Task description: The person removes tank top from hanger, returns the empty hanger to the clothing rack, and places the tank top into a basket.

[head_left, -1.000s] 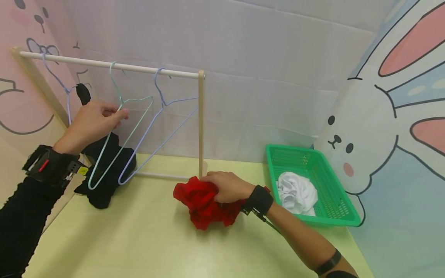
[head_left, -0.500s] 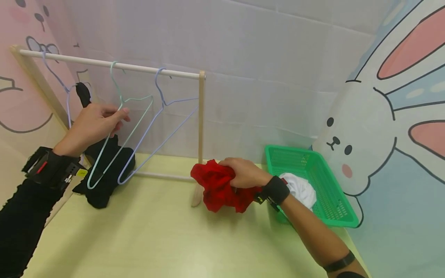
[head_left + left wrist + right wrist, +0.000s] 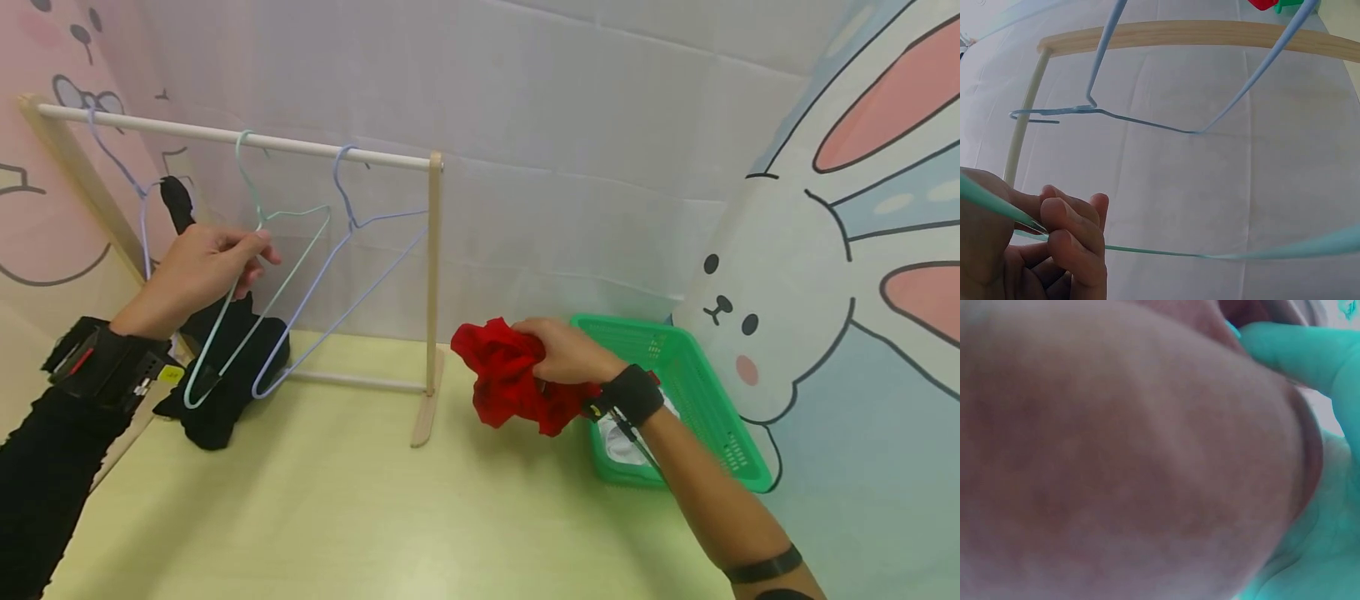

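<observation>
My left hand [image 3: 213,262] holds the mint-green clothes hanger [image 3: 217,350] just below its hook. In the left wrist view the fingers [image 3: 1075,231] curl around the hanger's wire near the neck. That hanger hangs on the white rail [image 3: 180,129]. My right hand [image 3: 573,350] grips a bunched red garment [image 3: 502,371], held over the table to the left of the green basket. Its folds hide what kind of garment it is. In the right wrist view, oddly tinted, the garment [image 3: 1129,456] fills most of the picture, with part of the hand [image 3: 1310,353] at the right.
Blue hangers hang on either side, a right one [image 3: 341,242] and a left one [image 3: 138,179]. Black cloth [image 3: 225,392] is at the rack's left. A wooden post [image 3: 434,267] bounds its right. The green basket [image 3: 697,400] holds white cloth [image 3: 622,442], partly hidden by my right wrist.
My right hand has carried the red garment to the right and farther back, away from the rack's post and closer to the basket. The left hand has stayed almost still at the mint-green hanger.
</observation>
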`<state>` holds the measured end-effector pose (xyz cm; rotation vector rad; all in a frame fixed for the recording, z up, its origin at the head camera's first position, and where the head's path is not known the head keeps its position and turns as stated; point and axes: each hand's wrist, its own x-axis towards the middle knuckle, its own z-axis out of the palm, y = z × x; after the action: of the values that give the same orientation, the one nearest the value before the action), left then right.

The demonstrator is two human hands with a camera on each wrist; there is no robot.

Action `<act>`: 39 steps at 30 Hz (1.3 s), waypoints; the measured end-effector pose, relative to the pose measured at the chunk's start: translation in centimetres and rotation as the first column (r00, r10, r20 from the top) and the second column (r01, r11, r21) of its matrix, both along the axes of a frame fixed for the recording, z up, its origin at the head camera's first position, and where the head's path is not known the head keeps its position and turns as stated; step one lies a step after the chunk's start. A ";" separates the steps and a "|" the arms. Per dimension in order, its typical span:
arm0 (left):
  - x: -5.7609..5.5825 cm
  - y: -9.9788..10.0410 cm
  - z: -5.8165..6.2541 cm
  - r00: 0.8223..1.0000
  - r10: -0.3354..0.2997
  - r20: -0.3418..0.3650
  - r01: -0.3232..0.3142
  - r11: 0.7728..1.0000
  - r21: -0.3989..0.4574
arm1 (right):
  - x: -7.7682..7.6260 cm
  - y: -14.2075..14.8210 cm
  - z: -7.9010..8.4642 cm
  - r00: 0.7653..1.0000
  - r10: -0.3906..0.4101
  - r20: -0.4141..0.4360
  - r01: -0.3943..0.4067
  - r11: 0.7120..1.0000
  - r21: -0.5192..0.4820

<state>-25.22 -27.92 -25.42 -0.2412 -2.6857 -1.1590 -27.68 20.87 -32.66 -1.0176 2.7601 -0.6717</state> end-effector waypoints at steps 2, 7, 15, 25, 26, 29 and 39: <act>0.1 0.0 0.0 1.000 0.006 0.002 -0.006 1.000 -0.003 | -0.1 0.5 0.5 1.000 -0.021 0.004 0.021 1.000 0.003; 0.4 0.0 -0.2 1.000 0.014 -0.010 -0.014 0.999 -0.043 | -0.7 2.2 1.5 0.999 -0.055 0.000 0.055 0.998 -0.005; 0.8 0.0 -0.4 1.000 0.002 -0.026 -0.003 0.999 -0.046 | -1.6 7.2 3.3 0.986 -0.154 -0.066 0.153 0.988 -0.021; 0.7 0.0 -0.2 1.000 -0.001 -0.023 0.001 0.999 -0.040 | -2.3 12.1 4.0 0.957 -0.251 -0.146 0.259 0.965 0.040; 0.7 0.1 -0.2 1.000 -0.001 -0.021 0.000 0.999 -0.039 | -2.4 12.6 3.9 0.954 -0.261 -0.150 0.271 0.961 0.049; 0.6 0.1 -0.2 1.000 -0.005 -0.017 0.004 0.999 -0.037 | -2.7 13.8 3.6 0.946 -0.288 -0.150 0.303 0.949 0.086; 0.6 0.0 -0.1 1.000 -0.005 -0.003 0.005 1.000 -0.024 | -3.5 17.1 2.9 0.916 -0.382 -0.125 0.398 0.905 0.152</act>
<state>-24.58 -27.95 -25.56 -0.2540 -2.6992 -1.1279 -31.15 37.96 -29.79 -0.4712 3.0710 -0.4196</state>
